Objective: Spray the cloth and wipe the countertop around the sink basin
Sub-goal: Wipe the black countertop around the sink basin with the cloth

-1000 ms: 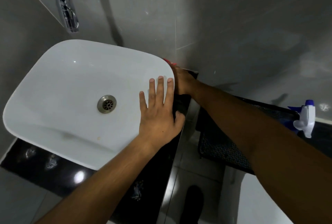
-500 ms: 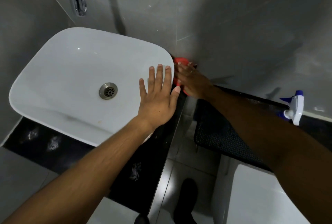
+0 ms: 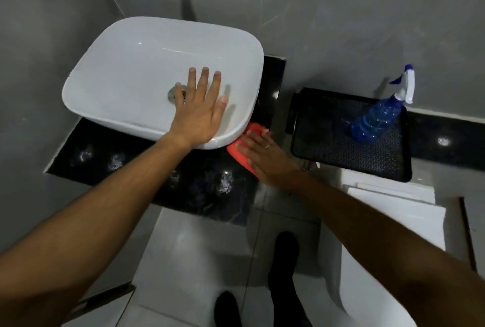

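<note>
The left hand rests with spread fingers on the white ceramic basin for support, while the right hand presses flat, fingers together, the orange cloth onto the black glossy countertop

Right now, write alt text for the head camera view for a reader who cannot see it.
Seen from above, a person's right hand presses an orange-red cloth flat on the black countertop at the white sink basin's near right corner, while the left hand lies spread on the basin. A blue spray bottle stands on a black tray to the right.
</note>
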